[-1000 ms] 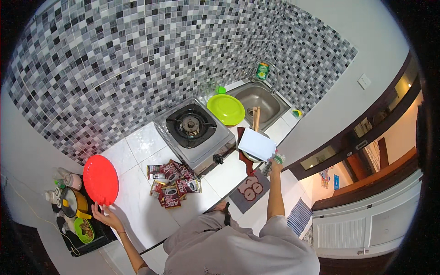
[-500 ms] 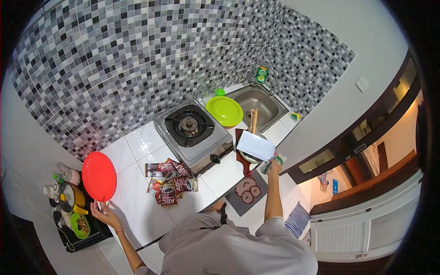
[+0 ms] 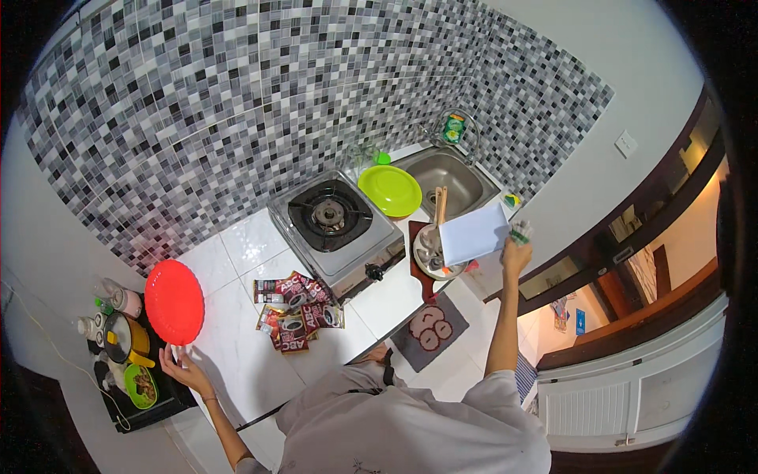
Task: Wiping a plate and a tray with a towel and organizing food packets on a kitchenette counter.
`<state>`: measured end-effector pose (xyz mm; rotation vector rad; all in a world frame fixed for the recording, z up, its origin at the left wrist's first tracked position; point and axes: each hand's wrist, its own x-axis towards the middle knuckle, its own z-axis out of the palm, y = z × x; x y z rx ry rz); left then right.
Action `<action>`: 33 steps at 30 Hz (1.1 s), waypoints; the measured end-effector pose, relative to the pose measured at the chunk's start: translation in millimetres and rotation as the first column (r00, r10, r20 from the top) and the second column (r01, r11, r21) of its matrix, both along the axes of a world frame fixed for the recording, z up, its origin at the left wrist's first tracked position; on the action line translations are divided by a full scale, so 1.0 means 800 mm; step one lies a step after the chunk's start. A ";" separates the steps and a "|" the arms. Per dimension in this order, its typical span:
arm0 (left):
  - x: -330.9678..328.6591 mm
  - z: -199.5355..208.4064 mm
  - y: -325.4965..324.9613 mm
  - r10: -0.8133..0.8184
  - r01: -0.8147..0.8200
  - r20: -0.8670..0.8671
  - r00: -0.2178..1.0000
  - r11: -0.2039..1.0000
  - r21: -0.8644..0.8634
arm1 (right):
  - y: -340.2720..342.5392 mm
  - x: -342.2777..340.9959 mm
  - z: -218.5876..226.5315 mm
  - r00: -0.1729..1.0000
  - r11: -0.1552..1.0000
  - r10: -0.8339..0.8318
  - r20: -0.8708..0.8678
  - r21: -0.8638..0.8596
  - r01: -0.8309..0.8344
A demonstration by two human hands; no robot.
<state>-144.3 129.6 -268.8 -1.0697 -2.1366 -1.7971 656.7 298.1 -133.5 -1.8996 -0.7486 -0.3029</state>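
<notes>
My right hand (image 3: 517, 257) is closed at the right end of a white flat rectangular thing (image 3: 474, 235), whose exact kind I cannot make out. A small green-and-clear object (image 3: 521, 231) shows at the fingers. The white thing hangs partly over a round pan-like dish (image 3: 427, 251) with metal utensils in it, on a brown wooden board (image 3: 416, 231). Light wooden sticks (image 3: 440, 204) lean up from the dish. My left hand (image 3: 186, 373) is open, fingers apart, by the near rim of a red plate (image 3: 174, 302); contact is unclear.
A gas stove (image 3: 335, 229) stands mid-counter, with a green plate (image 3: 389, 190) and a steel sink (image 3: 454, 178) to its right. Several coffee sachets (image 3: 297, 314) lie before it. At left, a black tray (image 3: 170, 407) holds a yellow pot (image 3: 136, 340) and a green bowl (image 3: 142, 386).
My right hand has moved right and slightly up with the white rectangular thing, uncovering more of the dish and its utensils. My left hand and the red plate stay almost unchanged.
</notes>
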 end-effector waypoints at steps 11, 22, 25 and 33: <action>0.029 0.010 0.023 -0.089 0.083 0.093 0.992 0.995 0.062 | 0.004 -0.059 0.112 0.891 0.959 0.283 0.356 -0.101 -0.264; 0.019 0.001 0.003 -0.006 0.005 -0.014 1.000 0.997 -0.081 | 0.003 -0.063 0.122 0.871 0.947 0.318 0.376 -0.076 -0.312; 0.024 0.005 0.005 -0.019 0.020 0.008 1.000 0.998 -0.054 | 0.004 -0.064 0.123 0.854 0.943 0.327 0.404 -0.086 -0.320; 0.027 0.008 0.010 -0.034 0.033 -0.020 0.999 0.997 -0.070 | 0.005 -0.081 0.127 0.808 0.907 0.420 0.413 -0.210 -0.364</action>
